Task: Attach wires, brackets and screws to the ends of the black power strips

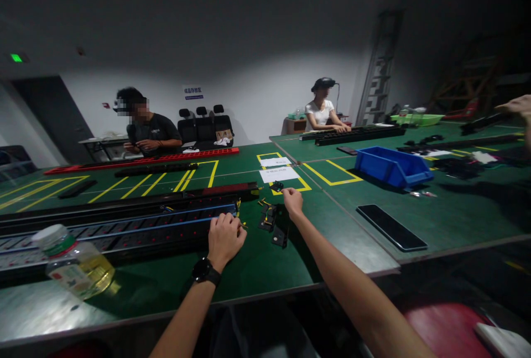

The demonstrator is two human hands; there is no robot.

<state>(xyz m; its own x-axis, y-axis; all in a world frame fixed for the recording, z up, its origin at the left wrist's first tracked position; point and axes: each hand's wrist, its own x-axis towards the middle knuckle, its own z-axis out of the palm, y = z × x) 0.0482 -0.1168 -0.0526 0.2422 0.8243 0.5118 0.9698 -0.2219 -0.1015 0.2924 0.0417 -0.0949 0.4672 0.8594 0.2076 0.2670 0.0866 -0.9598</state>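
Note:
My left hand (226, 240), wearing a black watch on its wrist, is closed at the right end of a long black rail with blue edges and red dots (166, 231). A small yellow piece (242, 226) pokes out at its fingertips. With thumb and fingers pinched, my right hand (293, 202) is at a small black part (276, 186) beside the white paper labels (279, 174). Between the hands lie several black bracket-like parts (279, 237) and small yellow pieces (263, 202) on the green table (332, 225).
A capped bottle (78, 269) stands at the left front. To the right are a phone (390, 227) and a blue bin (392, 167). Two people (151, 128) work across the table, near a red rail (141, 161) and black rails (360, 134). Another person's hand (518, 105) shows at the right edge.

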